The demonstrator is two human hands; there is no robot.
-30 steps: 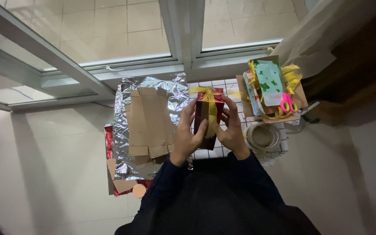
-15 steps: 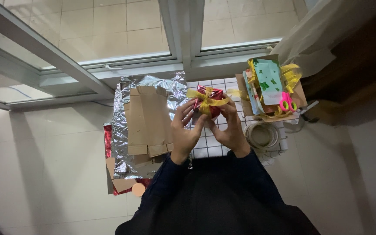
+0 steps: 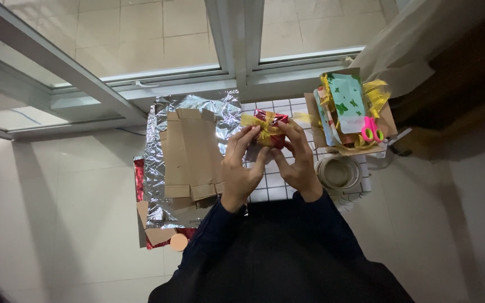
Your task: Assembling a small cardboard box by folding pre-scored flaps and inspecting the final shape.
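Note:
I hold a small red foil-wrapped gift box (image 3: 270,130) tied with a gold ribbon (image 3: 258,121) above the floor. My left hand (image 3: 241,164) grips its left side, thumb and fingers up by the ribbon. My right hand (image 3: 297,159) holds its right side, fingertips on the top edge. Both forearms are in dark sleeves.
A flattened cardboard box (image 3: 191,154) lies on crumpled silver foil paper (image 3: 158,168) at the left. At the right a cardboard tray (image 3: 385,120) carries green patterned paper, gold ribbon and pink scissors (image 3: 372,130). A tape roll (image 3: 338,173) lies on white grid paper (image 3: 270,188). A window frame (image 3: 237,39) runs ahead.
The gift box has been turned in my hands from standing on end to lying with the ribbon bow on top. Both hands have shifted up around it.

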